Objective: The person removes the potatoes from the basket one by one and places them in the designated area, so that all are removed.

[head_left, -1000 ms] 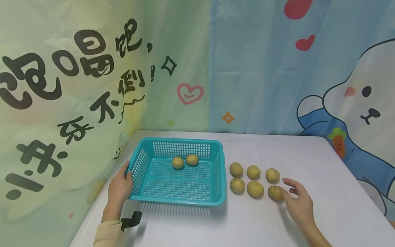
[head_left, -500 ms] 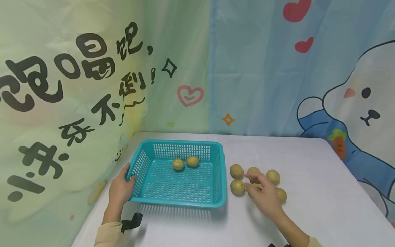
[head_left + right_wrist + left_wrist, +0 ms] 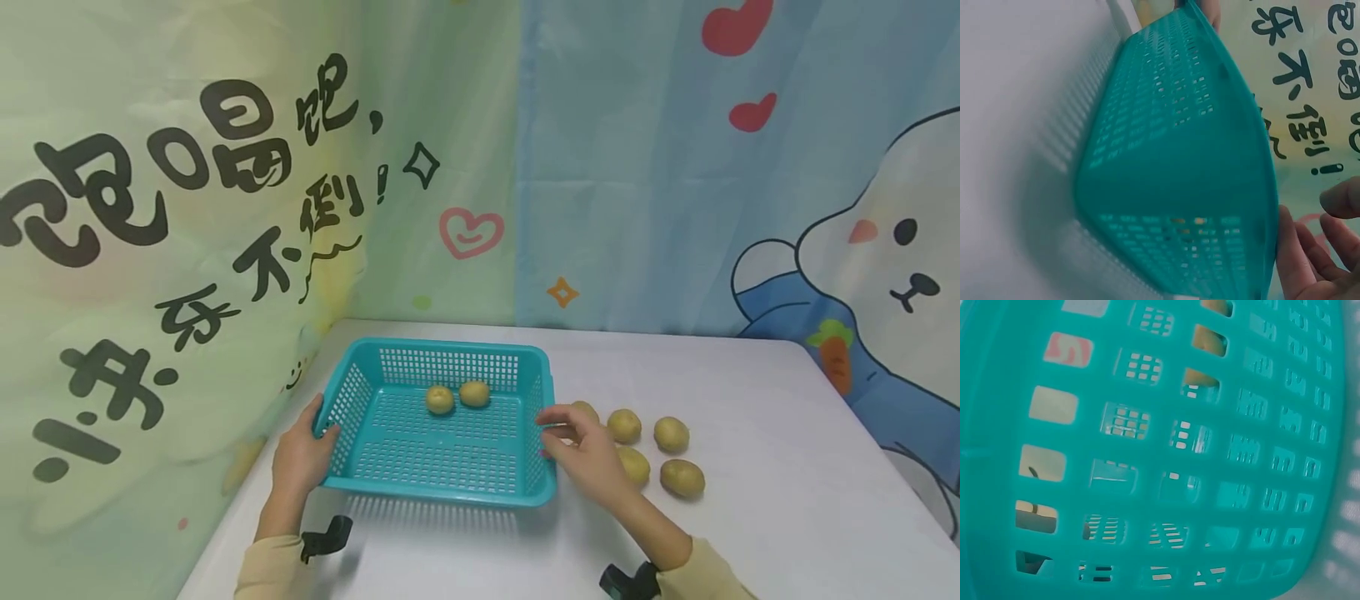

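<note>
A teal plastic basket [image 3: 441, 492] with slotted walls stands on the table, two potatoes [image 3: 439, 400] lying inside toward its back. My left hand [image 3: 300, 458] grips the basket's left rim, thumb on the inner side. At the right rim is my right hand [image 3: 585, 454], fingers slightly bent, no potato in it. In the right wrist view its fingers [image 3: 1291, 250] lie right at the rim, with the thumb held apart. Several potatoes [image 3: 671, 434] rest on the table right of the basket, partly covered by that hand. The left wrist view is filled by the basket wall [image 3: 1166, 450].
A white-covered table [image 3: 765, 417] bears everything. Behind and to the left hangs a printed curtain [image 3: 615, 167] with lettering, hearts and a cartoon bear. Dark wrist mounts [image 3: 327, 537] sit at both sleeves.
My right hand has left the rightmost near potato and swept left across the others to the basket's right rim. The left hand keeps its grip; the basket stays put.
</note>
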`<state>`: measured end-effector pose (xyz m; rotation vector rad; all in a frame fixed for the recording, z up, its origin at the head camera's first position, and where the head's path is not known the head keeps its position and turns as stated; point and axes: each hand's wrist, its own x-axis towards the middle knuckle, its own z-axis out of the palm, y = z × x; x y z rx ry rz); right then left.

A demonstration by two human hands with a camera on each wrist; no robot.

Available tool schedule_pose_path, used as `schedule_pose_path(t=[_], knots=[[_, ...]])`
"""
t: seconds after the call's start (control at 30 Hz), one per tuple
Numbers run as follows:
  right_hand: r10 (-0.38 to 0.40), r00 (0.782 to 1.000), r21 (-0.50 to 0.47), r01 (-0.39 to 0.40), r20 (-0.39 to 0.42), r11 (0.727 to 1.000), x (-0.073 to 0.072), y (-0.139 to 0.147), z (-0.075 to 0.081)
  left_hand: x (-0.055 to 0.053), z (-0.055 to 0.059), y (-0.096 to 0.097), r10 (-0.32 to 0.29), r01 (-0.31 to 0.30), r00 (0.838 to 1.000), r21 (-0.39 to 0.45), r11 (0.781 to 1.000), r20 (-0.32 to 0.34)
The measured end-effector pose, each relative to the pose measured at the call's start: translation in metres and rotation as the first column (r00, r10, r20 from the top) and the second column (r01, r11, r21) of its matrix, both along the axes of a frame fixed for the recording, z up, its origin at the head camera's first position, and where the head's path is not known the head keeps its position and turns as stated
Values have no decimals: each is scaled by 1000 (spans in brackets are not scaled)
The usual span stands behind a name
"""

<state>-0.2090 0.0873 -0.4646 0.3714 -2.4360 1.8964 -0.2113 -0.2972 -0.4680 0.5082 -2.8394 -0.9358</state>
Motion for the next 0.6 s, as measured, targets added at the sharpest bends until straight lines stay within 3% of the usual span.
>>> schedule_pose_path(t=[0.17,0.27,0.4,0.5,0.6], knots=[[58,997,59,-60,47,996,-9,-12,3,-1,1,1,-5,5,1000,-10,1000,2],[139,989,102,-144,47,984,-17,-16,5,-2,1,2,-6,6,1000,-5,1000,8],[266,955,102,-280,133,955,-30,-18,10,-1,1,2,0,0,1000,-5,1000,13],[294,928,79,-318,228,945,-38,-19,14,0,1,3,1,-1,1000,-4,1000,17],[317,913,91,-349,258,933,-46,-22,17,0,1,2,3,-3,1000,-5,1000,22]])
